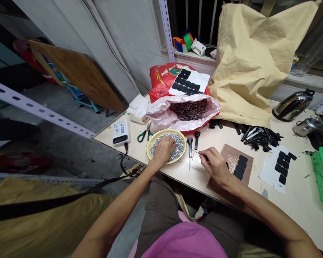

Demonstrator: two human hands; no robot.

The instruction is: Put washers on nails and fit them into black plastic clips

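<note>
My left hand [164, 148] is down in a cream bowl [148, 147] of small silvery metal pieces [179, 145], its fingers curled together among them. What they pinch, if anything, is hidden. My right hand [214, 163] is closed on a thin metal rod [195, 152] that points left from the fingertips; the rod's other end is hidden in the hand. Between my hands lie two black plastic pieces with thin metal shafts, one nearer [190, 145] and one farther [197, 139]. Beneath my right forearm is a brown board [227, 152] bearing black rounded pads [240, 166].
Behind the bowl, an open bag [161, 113] holds many dark screws [190, 109]. Green-handled scissors [142, 135] and a white power bank [121, 132] lie left. At right are black plastic parts [261, 136], a sheet of pads [267, 168], a kettle [293, 105] and a green basket [321, 175].
</note>
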